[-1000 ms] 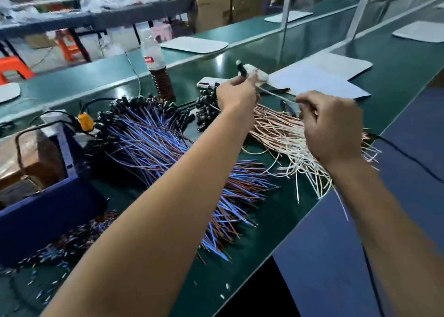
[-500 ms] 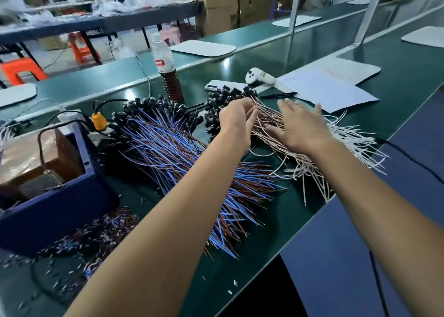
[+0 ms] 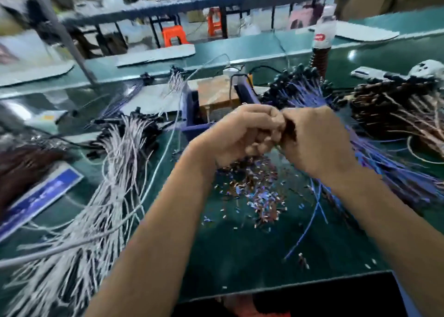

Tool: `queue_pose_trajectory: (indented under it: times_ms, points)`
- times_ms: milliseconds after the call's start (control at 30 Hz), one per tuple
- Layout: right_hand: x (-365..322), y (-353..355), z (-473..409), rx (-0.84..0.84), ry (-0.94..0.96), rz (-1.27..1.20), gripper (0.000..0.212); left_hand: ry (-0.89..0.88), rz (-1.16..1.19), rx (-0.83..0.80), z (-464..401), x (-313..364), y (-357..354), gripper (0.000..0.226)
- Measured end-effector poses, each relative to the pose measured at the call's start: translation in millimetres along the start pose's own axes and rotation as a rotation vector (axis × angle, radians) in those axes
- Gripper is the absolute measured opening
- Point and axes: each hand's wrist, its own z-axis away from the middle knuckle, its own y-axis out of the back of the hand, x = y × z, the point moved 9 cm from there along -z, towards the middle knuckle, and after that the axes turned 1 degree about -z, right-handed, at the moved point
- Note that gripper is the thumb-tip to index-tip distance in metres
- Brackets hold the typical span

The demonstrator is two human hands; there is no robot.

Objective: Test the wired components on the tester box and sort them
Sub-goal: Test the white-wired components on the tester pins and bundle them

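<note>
My left hand (image 3: pixel 240 136) and my right hand (image 3: pixel 317 139) meet knuckle to knuckle just in front of the blue tester box (image 3: pixel 192 105). The fingers of both hands are curled around a small dark wired component (image 3: pixel 289 129). A thin blue wire (image 3: pixel 314 211) trails down from under the right hand to the table. The picture is blurred and the component's shape is unclear. A pile of blue-wired components (image 3: pixel 300 93) lies right of the box. A pile with pale pink wires (image 3: pixel 396 107) lies further right, and a pile with white wires (image 3: pixel 115 172) lies to the left.
Several wire clippings (image 3: pixel 259 191) litter the green table under my hands. A dark brown bundle (image 3: pixel 19 163) and a blue label plate (image 3: pixel 43 194) lie at far left. A bottle (image 3: pixel 323 40), a phone (image 3: pixel 367 72) and a white device (image 3: pixel 427 69) stand behind the right piles.
The view has swung left. Both hands left the pink-wired pile, where they lay open, and came together curled in front of the tester box.
</note>
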Motion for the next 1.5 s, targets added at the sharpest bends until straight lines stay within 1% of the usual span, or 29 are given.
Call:
queue_pose_trajectory:
  times_ms: [67, 133, 200, 267, 333, 433, 500, 567, 633, 733, 800, 867, 1000, 1067, 1133, 1200, 1267, 1300, 1367, 1400, 1433, 1500]
  points:
    - [-49, -45, -3, -0.173, 0.086, -0.058, 0.009, 0.099, -0.136, 0.006, 51, -11, 39, 0.006]
    - [-92, -85, -3, -0.307, 0.148, -0.09, 0.006, 0.22, -0.276, 0.065, 94, -24, 77, 0.003]
    - [-129, -119, -2, -0.42, 0.178, -0.107, 0.011, 0.337, -0.421, 0.172, 128, -35, 113, 0.007]
    - [-157, -147, -4, -0.491, 0.188, -0.141, 0.018, 0.419, -0.566, 0.335, 153, -38, 146, 0.014]
    - [-173, -166, -12, -0.484, 0.138, -0.187, 0.02, 0.44, -0.685, 0.567, 169, -29, 180, 0.014]
    - [-185, -183, -33, -0.358, -0.017, -0.31, 0.019, 0.385, -0.823, 0.902, 189, -2, 220, 0.019]
    - [-189, -191, -48, -0.258, -0.083, -0.347, 0.02, 0.319, -0.832, 1.034, 195, 16, 236, 0.023]
    - [-198, -198, -63, -0.185, -0.085, -0.353, 0.025, 0.263, -0.803, 1.125, 198, 30, 251, 0.021]
    - [-206, -208, -77, -0.168, -0.101, -0.36, 0.032, 0.249, -0.761, 1.19, 198, 37, 265, 0.019]
    - [-211, -235, -93, -0.259, -0.182, -0.392, 0.041, 0.297, -0.607, 1.174, 194, 26, 280, 0.019]
    - [-207, -249, -98, -0.315, -0.273, -0.451, 0.038, 0.331, -0.528, 1.15, 194, 14, 286, 0.021]
    - [-201, -253, -101, -0.338, -0.337, -0.501, 0.034, 0.34, -0.507, 1.144, 195, 7, 291, 0.02]
    - [-185, -234, -103, -0.273, -0.419, -0.609, 0.032, 0.315, -0.489, 1.174, 198, 6, 300, 0.019]
    - [-183, -225, -100, -0.276, -0.433, -0.677, 0.033, 0.294, -0.44, 1.197, 200, 8, 305, 0.014]
    - [-182, -210, -98, -0.241, -0.421, -0.719, 0.032, 0.293, -0.462, 1.246, 202, 13, 311, 0.011]
    - [-182, -192, -97, -0.173, -0.394, -0.708, 0.032, 0.309, -0.454, 1.258, 201, 13, 311, 0.019]
    - [-182, -176, -94, -0.13, -0.365, -0.686, 0.033, 0.357, -0.366, 1.176, 190, 3, 299, 0.028]
    - [-182, -171, -90, -0.143, -0.351, -0.68, 0.034, 0.404, -0.339, 1.11, 182, -4, 290, 0.034]
    - [-186, -167, -79, -0.225, -0.313, -0.682, 0.035, 0.468, -0.327, 0.999, 167, -16, 270, 0.049]
    - [-187, -166, -72, -0.272, -0.292, -0.697, 0.034, 0.459, -0.318, 0.969, 161, -19, 261, 0.049]
    - [-187, -163, -64, -0.315, -0.278, -0.731, 0.033, 0.434, -0.306, 0.956, 155, -20, 254, 0.045]
    - [-182, -159, -50, -0.398, -0.279, -0.838, 0.028, 0.383, -0.27, 0.945, 146, -22, 243, 0.028]
